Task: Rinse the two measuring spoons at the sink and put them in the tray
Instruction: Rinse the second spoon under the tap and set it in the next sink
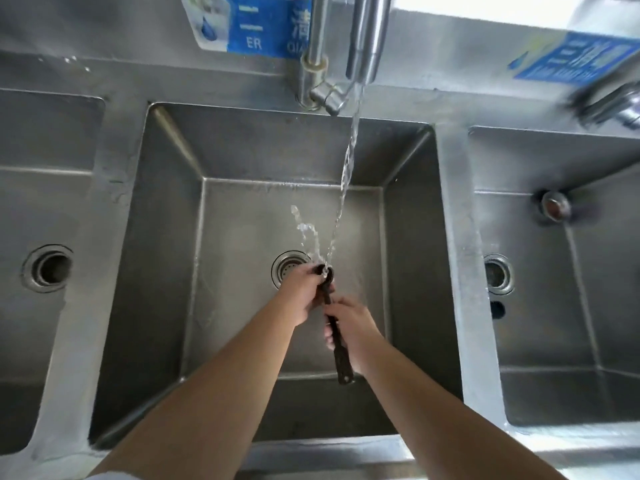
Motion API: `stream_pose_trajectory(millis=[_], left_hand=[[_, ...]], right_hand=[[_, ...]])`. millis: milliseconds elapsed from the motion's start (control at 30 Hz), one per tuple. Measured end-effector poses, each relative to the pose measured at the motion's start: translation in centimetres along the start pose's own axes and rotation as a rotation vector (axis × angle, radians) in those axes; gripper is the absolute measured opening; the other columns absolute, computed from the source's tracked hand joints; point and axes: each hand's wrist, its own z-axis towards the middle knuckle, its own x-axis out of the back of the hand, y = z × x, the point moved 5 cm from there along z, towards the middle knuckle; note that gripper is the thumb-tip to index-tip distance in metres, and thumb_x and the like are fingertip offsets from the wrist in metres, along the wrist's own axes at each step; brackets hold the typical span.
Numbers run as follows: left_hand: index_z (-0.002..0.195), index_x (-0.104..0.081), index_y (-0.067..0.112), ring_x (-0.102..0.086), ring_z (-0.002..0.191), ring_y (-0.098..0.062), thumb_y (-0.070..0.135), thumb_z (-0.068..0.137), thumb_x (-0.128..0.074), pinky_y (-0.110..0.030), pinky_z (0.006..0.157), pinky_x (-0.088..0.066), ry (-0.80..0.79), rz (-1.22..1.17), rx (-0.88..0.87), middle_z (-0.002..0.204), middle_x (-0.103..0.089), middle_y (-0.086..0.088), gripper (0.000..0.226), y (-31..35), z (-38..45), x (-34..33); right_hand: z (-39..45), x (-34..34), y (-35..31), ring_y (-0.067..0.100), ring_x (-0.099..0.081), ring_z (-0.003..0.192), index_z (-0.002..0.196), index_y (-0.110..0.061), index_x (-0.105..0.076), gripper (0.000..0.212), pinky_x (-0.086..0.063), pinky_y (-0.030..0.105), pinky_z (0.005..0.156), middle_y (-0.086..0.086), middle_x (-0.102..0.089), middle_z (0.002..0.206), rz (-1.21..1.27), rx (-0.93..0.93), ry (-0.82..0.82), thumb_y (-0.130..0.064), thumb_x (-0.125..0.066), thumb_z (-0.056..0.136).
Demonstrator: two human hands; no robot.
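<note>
Over the middle steel sink basin (173,237), both my hands hold dark measuring spoons (341,358) with long handles. My left hand (303,294) wraps the bowl end, which sits right under the running water (348,174) from the tap (369,39). My right hand (349,329) grips the handles lower down; the handle tips stick out below it. Water splashes up off the bowls. Whether there are one or two spoons I cannot tell, as the hands cover most of them. No tray is in view.
Two more steel basins flank the middle one: a left basin (45,209) with a drain and a right basin (554,306) with a drain and a plug fitting. The middle drain (287,268) lies behind my left hand. Blue signs hang on the back wall.
</note>
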Motion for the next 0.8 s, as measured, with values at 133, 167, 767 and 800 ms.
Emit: stream_pose_trajectory(millis=[133,167,767,800], left_hand=[[0.080,-0.060,0.010,-0.064,0.051,-0.017,-0.005,0.093,-0.049,-0.027,0.048,-0.052,0.021,0.075,-0.009,0.063,-0.063,-0.009,0.023,1.3,-0.9,-0.3],[0.079,-0.059,0.011,-0.064,0.049,-0.018,-0.002,0.093,-0.050,-0.025,0.044,-0.050,0.024,0.137,0.000,0.062,-0.065,-0.009,0.021,1.4,-1.0,-0.3],[0.100,-0.053,0.007,-0.062,0.070,-0.020,-0.023,0.080,-0.025,-0.029,0.066,-0.054,-0.224,-0.384,-0.066,0.093,-0.061,-0.011,0.046,4.5,-3.5,-2.7],[0.099,-0.055,0.008,-0.062,0.070,-0.020,-0.020,0.084,-0.028,-0.028,0.062,-0.054,-0.256,-0.377,-0.063,0.092,-0.063,-0.011,0.042,4.5,-3.7,-2.8]], right_hand=[[-1.5,0.4,-1.2,0.015,-0.044,0.040,0.091,-0.004,-0.064,0.013,-0.032,0.026,0.040,0.002,-0.050,0.052,-0.061,0.067,0.002,-0.001,-0.051,0.088],[-1.8,0.5,-1.4,0.015,-0.043,0.040,0.092,-0.002,-0.064,0.015,-0.032,0.026,0.040,0.002,-0.050,0.053,-0.088,0.087,0.014,-0.002,-0.051,0.086],[-3.4,0.3,-2.5,0.015,-0.044,0.044,0.089,-0.005,-0.068,0.015,-0.035,0.024,0.041,0.005,-0.053,0.059,0.122,0.061,-0.120,-0.010,-0.055,0.095],[-3.5,0.5,-2.5,0.014,-0.044,0.044,0.090,-0.005,-0.067,0.015,-0.036,0.023,0.041,0.005,-0.052,0.060,0.155,0.039,-0.149,-0.010,-0.053,0.096]])
